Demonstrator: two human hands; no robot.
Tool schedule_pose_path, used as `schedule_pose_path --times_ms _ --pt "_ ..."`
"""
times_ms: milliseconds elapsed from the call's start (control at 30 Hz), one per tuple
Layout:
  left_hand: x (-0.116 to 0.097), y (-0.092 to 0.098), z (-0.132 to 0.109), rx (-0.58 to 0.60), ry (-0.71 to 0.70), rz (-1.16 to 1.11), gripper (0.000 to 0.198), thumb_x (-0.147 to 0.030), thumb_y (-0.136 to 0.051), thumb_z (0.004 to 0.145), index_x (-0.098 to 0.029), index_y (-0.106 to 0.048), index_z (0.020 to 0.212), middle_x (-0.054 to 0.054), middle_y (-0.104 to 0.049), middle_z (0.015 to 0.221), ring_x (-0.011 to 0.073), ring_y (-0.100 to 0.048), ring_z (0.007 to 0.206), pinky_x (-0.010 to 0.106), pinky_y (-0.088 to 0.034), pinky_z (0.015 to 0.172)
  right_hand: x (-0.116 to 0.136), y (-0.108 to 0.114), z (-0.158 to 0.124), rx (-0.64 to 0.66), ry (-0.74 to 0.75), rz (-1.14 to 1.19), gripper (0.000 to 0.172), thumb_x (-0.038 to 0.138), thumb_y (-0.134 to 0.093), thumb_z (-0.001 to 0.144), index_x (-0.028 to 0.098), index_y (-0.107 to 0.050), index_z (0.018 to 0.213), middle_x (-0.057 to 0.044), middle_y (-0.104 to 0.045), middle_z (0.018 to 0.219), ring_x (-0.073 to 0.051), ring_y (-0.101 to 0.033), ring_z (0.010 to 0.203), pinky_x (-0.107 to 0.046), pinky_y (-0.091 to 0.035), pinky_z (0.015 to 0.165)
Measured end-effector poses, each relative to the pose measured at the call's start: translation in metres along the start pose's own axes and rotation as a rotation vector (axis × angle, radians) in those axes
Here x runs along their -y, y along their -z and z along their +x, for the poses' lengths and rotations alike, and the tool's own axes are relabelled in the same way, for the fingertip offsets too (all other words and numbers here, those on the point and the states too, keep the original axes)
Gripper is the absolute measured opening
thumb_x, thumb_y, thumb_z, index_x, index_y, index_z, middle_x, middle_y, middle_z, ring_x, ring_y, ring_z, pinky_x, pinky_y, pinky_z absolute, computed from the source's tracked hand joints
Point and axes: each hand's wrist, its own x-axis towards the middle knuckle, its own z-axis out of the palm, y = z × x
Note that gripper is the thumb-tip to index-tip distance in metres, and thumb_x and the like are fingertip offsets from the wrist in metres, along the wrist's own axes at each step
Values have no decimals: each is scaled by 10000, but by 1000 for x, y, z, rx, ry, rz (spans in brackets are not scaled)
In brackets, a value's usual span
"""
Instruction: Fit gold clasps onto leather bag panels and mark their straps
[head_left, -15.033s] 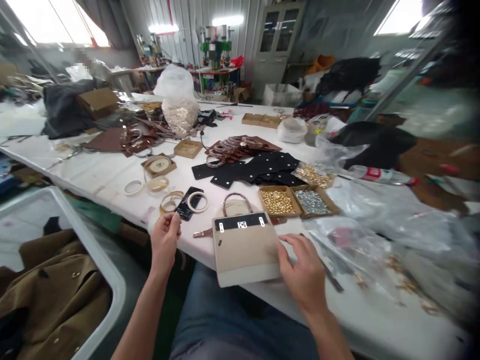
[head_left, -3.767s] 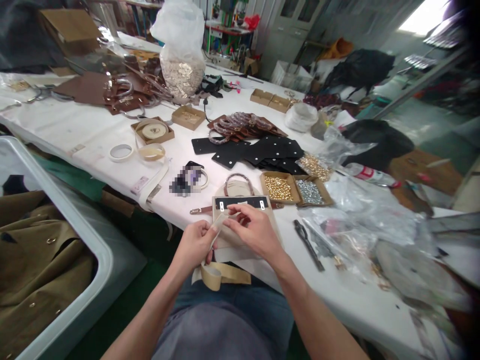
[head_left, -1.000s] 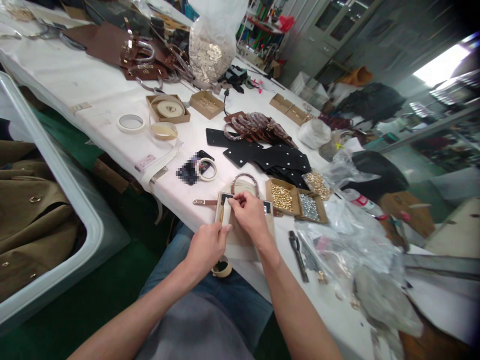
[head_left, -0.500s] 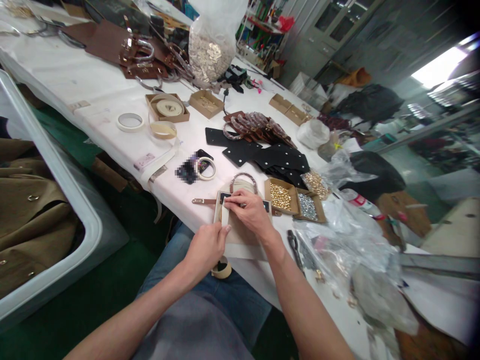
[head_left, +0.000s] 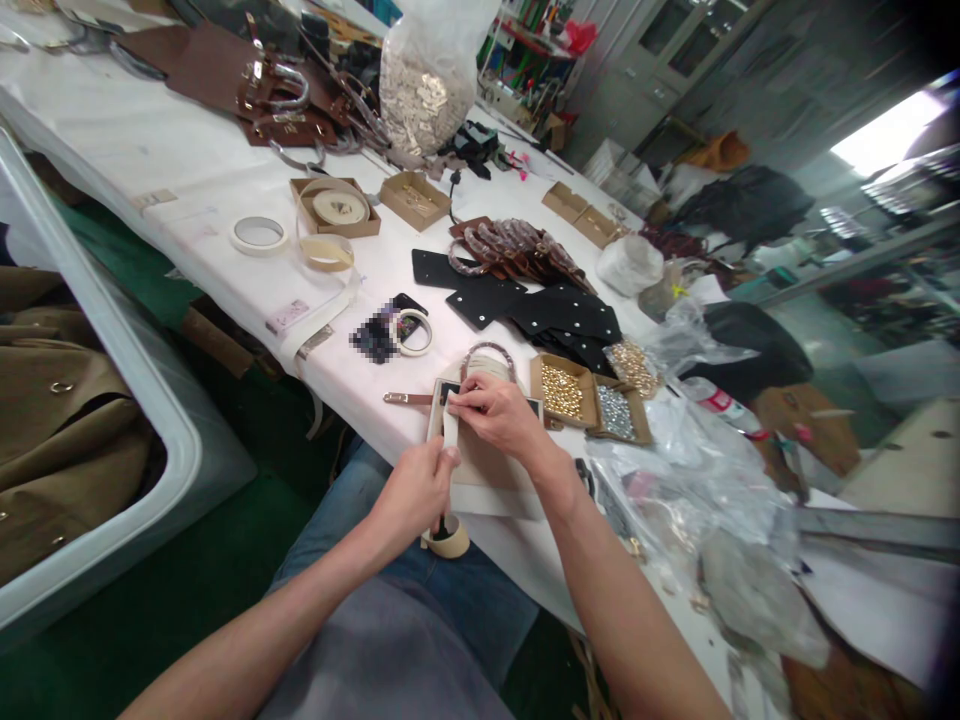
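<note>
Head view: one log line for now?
left hand: grips tape strip, roll below | right hand: fingertips on strip's top end | beige bag panel: under strip

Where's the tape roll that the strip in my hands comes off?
The tape roll hangs just below the left hand, off the near edge of the table, lower centre of the head view, beneath the beige bag panel.

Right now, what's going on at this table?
A seated person is working a pale tape strip along the front of a beige bag panel at the edge of the table. The left hand grips the strip low down, with its roll hanging just below. The right hand has its fingertips on the strip's upper end by the panel's black band. Two boxes of metal studs stand just right of the panel.
</note>
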Motion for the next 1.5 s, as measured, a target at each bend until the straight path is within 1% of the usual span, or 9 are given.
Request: schedule_pose_path --times_ms 167,333,433,667,1033,1167,1267,1433,1500 --pt "-11 3 -5 -78 -81 157 325 -349 -444 1141 -218 -675 952 16 -630 590 193 -576 483 310 -413 532 2 -8 -2 -35 -42 -11 277 341 -697 1106 303 -914 938 -81 -742 1000 -263 -686 914 -452 -569 862" --pt "-36 -27 -54 165 -257 257 379 -388 -466 1162 -243 -667 874 64 -695 707 219 -612 611 350 -416 612 5 -8 -2 -46 -54 -7 250 278 -721 1085 282 -905 915 -80 -751 1021 -254 -699 905 -449 -583 875" --pt "-30 -37 -73 156 -292 312 346 -379 -472 1166 -249 -686 928 66 -713 748 228 -634 657 354 -415 646 7 -9 -10 -88 -29 13 209 276 -723 1094 280 -908 997 -76 -755 1057 -255 -718 952 -438 -598 908" --pt "-4 3 -68 -15 -192 195 390 -473 -439 1198 -246 -619 936 -15 -598 643 175 -564 569 292 -385 604 27 -48 -57 -293 -34 -204 416 247 -623 1147 346 -746 1532 -105 -706 1542 -359 -642 1365 -569 -549 1162" --pt "12 -33 -75 122 -202 132 466 -559 -444 1200 -219 -680 985 -19 -572 650 161 -513 577 280 -365 594 19 -42 -77 -384 -122 -338 551 379 -580 1192 255 -551 1728 -104 -579 1738 -382 -575 1427 -596 -478 1215" --pt "8 -39 -75 127 -226 146 502 -579 -443 1202 -200 -679 972 -23 -531 644 151 -470 578 283 -322 594 24 -51 -69 -308 -106 -400 518 440 -580 1195 257 -605 1679 -88 -605 1720 -397 -593 1377 -622 -483 1168" --pt "3 -41 -79 164 -218 121 511 -597 -454 1200 -193 -680 983 -36 -494 630 142 -435 564 283 -304 590 24 -48 -74 -411 -132 -346 491 404 -582 1191 220 -622 1645 -127 -637 1671 -379 -610 1386 -587 -499 1180" --pt "2 -30 -77 138 -169 27 546 -663 -525 1159 -182 -721 992 -10 -546 691 161 -485 638 276 -336 624 8 -14 -133 -805 -467 -357 538 485 -635 1142 187 -640 1590 -211 -693 1469 -405 -636 1374 -593 -513 1185" --pt "0 -27 -70 131 -115 -39 557 -694 -581 1123 -177 -728 976 3 -592 708 169 -517 647 273 -364 634 2 -5 -159 -806 -690 -342 632 538 -709 1080 158 -638 1581 -219 -739 1321 -417 -707 1213 -584 -570 1066"
